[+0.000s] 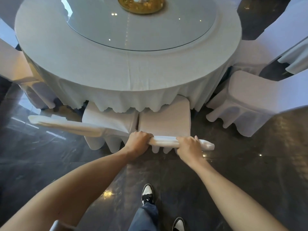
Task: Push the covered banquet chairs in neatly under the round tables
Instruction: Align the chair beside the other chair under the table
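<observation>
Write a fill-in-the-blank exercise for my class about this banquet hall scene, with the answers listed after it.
1. Both hands, left hand and right hand, grip the top of the chair's ____.
2. The held chair stands directly ____ its neighbour chair, seats close together.
3. The front of its seat is tucked under the hanging ____ of the round table.
4. A round ____ turntable lies on the tabletop.

Answers: backrest; beside; tablecloth; glass

White-covered chair [164, 122], seat partly under the round table [100, 67]
</observation>
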### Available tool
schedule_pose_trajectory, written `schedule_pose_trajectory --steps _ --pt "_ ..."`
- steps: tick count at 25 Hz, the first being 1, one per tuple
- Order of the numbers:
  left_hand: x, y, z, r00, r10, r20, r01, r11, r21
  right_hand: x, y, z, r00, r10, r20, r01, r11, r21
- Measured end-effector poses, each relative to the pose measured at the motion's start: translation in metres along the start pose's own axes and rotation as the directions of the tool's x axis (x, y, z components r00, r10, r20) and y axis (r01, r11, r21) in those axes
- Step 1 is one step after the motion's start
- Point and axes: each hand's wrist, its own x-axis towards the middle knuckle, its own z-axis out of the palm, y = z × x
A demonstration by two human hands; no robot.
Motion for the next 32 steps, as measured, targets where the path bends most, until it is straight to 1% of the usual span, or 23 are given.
schedule_pose_trajectory --steps 2,6,9,10,12,14,16,18,21,23,24,26,29,30,32 --pt "0.010 -0.014 -0.002 1.000 -0.001 0.003 0.001 1.000 -0.023 0.014 -0.006 0.003 1.000 0.002 -0.004 -0.002 1.000 -0.001" --pt "0.021 -0.020 0.005 1.000 0.000 -0.014 -0.001 0.999 -0.054 0.025 -0.004 0.007 0.999 0.001 -0.042 -0.002 1.000 -0.031" --pt "0.029 -0.025 0.000 0.998 0.058 0.035 -0.058 0.998 0.006 0.029 -0.002 0.000 0.999 -0.031 -0.019 0.030 0.999 -0.009" --pt "0.030 -0.025 -0.003 0.995 0.065 0.073 -0.067 0.998 0.020 0.029 0.000 -0.003 0.999 -0.044 0.004 0.044 0.999 0.012" --pt "0.033 -0.022 -0.007 0.990 0.037 0.132 -0.039 0.999 0.013 0.030 0.004 -0.010 0.994 -0.052 0.100 0.043 0.995 0.090" --pt "0.040 -0.015 -0.007 0.978 -0.011 0.208 0.015 1.000 -0.015 0.032 0.013 -0.017 0.972 -0.023 0.233 -0.020 0.984 0.179" --pt "0.050 0.003 -0.010 0.945 -0.036 0.325 0.046 0.999 -0.025 0.035 0.028 -0.023 0.938 0.014 0.347 -0.096 0.970 0.222" --pt "0.064 0.028 -0.015 0.904 0.000 0.428 0.014 1.000 -0.028 0.036 0.046 -0.027 0.910 0.003 0.414 -0.131 0.951 0.282" --pt "0.089 0.071 -0.026 0.828 0.065 0.557 -0.063 0.998 -0.024 0.030 0.080 -0.039 0.880 -0.058 0.471 -0.156 0.902 0.403" --pt "0.110 0.100 -0.031 0.790 0.096 0.605 -0.075 0.995 -0.060 0.027 0.111 -0.053 0.871 -0.095 0.483 -0.165 0.868 0.469" --pt "0.122 0.114 -0.032 0.788 0.109 0.606 -0.062 0.993 -0.098 0.025 0.130 -0.060 0.866 -0.096 0.491 -0.177 0.859 0.480" --pt "0.149 0.154 -0.033 0.825 0.094 0.557 -0.032 0.992 -0.121 0.022 0.182 -0.075 0.870 -0.055 0.490 -0.198 0.872 0.448" --pt "0.188 0.218 -0.040 0.925 0.030 0.379 -0.015 0.999 -0.044 0.026 0.267 -0.092 0.898 0.044 0.438 -0.204 0.923 0.325" --pt "0.202 0.246 -0.043 0.949 0.013 0.314 -0.001 0.999 -0.040 0.029 0.300 -0.100 0.913 0.068 0.402 -0.205 0.929 0.308" --pt "0.228 0.295 -0.047 0.980 -0.037 0.195 0.055 0.995 -0.086 0.034 0.356 -0.118 0.946 0.093 0.309 -0.188 0.937 0.294"
